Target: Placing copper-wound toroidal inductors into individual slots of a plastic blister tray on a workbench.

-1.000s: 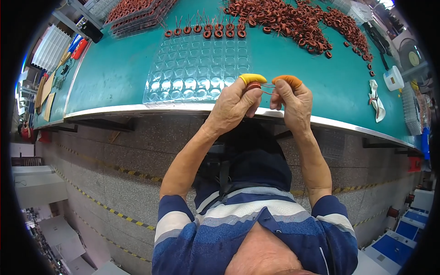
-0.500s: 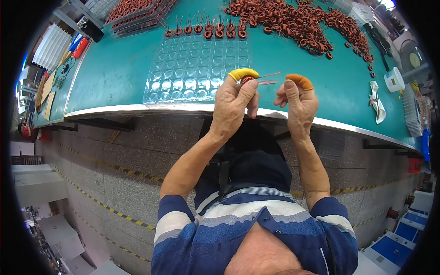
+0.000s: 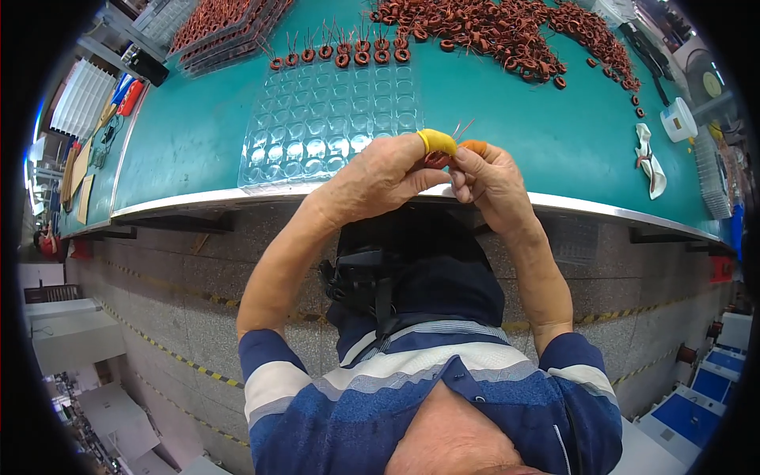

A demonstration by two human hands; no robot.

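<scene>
A small ring coil wound with red-brown copper wire (image 3: 436, 161) is held above the front edge of the green bench. My left hand (image 3: 372, 176), a yellow cover on its index finger, is closed around the coil between finger and thumb. At the coil's right side my right hand (image 3: 499, 186), wearing an orange finger cover, pinches with thumb and index finger. Thin wire leads (image 3: 463, 128) stick up between the hands. Whether the right fingers grip leads or ring is partly hidden. Behind lies a clear plastic tray (image 3: 332, 119) with round pockets; several coils (image 3: 362, 58) stand in its far rows, leads upward.
A large heap of similar coils (image 3: 491, 36) spreads over the back right of the bench. Stacked filled trays (image 3: 226, 33) stand at the back left. To the right are a white tub (image 3: 678, 120) and a white cloth (image 3: 652, 170). The bench's metal edge (image 3: 190, 198) runs before me.
My hands have come together at the coil, the left turning over and the right moving left. The coil's leads, which pointed right, now point upward.
</scene>
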